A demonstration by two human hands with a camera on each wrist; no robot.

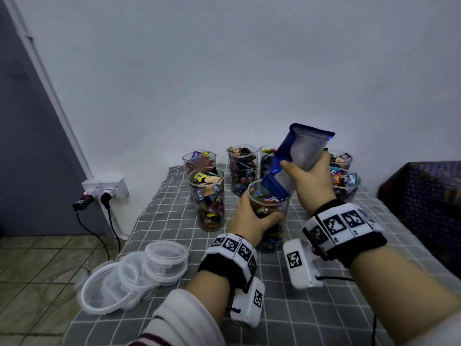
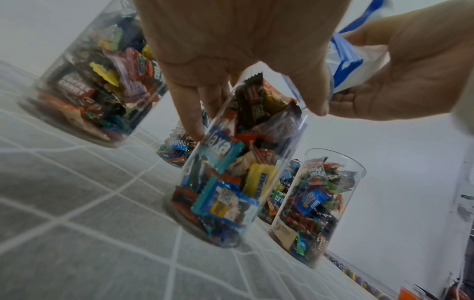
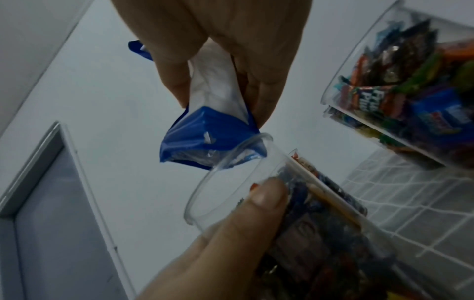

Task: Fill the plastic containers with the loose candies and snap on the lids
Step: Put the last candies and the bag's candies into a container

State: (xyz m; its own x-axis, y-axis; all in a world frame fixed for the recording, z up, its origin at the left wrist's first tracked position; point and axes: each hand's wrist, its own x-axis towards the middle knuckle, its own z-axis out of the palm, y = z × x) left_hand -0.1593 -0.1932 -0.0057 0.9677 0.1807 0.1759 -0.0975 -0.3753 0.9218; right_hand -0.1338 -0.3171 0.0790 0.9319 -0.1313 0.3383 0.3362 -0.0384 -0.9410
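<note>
My left hand (image 1: pixel 252 216) grips a tall clear plastic container (image 1: pixel 270 221) that stands on the grey checked cloth and is nearly full of wrapped candies (image 2: pixel 231 172). My right hand (image 1: pixel 309 178) holds a blue-and-clear bag (image 1: pixel 294 158) upside down, its mouth tipped into the container's rim (image 3: pixel 225 176). The bag looks almost empty. In the left wrist view my fingers (image 2: pixel 187 113) wrap the container's upper wall. In the right wrist view my fingers (image 3: pixel 259 97) pinch the bag (image 3: pixel 205 138) just above the rim.
Several other clear containers of candies (image 1: pixel 208 198) stand behind and to both sides, without lids. A pile of clear round lids (image 1: pixel 134 273) lies at the table's front-left corner. A power strip (image 1: pixel 104 188) with plugs sits left of the table. A dark patterned surface (image 1: pixel 429 196) is at right.
</note>
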